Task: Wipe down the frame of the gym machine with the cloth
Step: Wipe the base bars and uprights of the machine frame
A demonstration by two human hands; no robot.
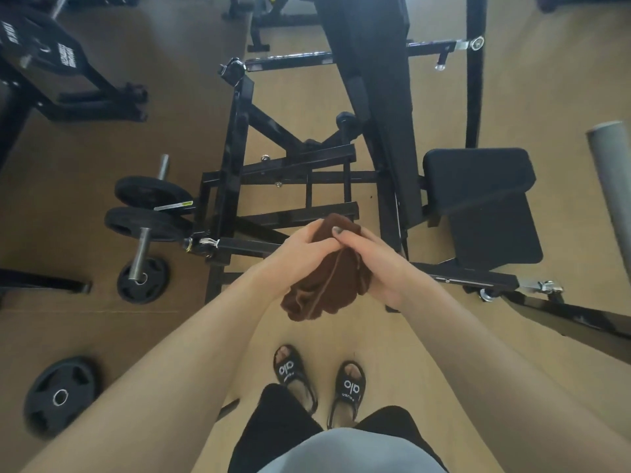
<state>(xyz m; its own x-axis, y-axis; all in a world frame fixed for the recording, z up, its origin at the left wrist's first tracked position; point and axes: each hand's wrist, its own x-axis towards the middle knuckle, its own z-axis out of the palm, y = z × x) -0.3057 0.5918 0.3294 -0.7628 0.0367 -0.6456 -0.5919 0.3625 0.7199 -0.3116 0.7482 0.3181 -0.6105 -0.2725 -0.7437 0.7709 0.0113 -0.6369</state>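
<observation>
A brown cloth (327,285) is bunched between both my hands, in front of my chest and above the floor. My left hand (300,250) grips its upper left part. My right hand (372,264) wraps round its right side, thumb on top. The cloth's lower folds hang below both hands. The black gym machine frame (235,155) stands just beyond my hands, with a low bar (249,247) behind my left hand and a black padded seat (478,179) to the right. The cloth does not touch the frame.
Weight plates (146,199) sit on the machine's left peg, one stands on the floor (143,281), another lies flat at lower left (58,394). Another machine (68,70) stands upper left. A grey roller (611,172) is at the right edge. My sandalled feet (321,384) stand on tan floor.
</observation>
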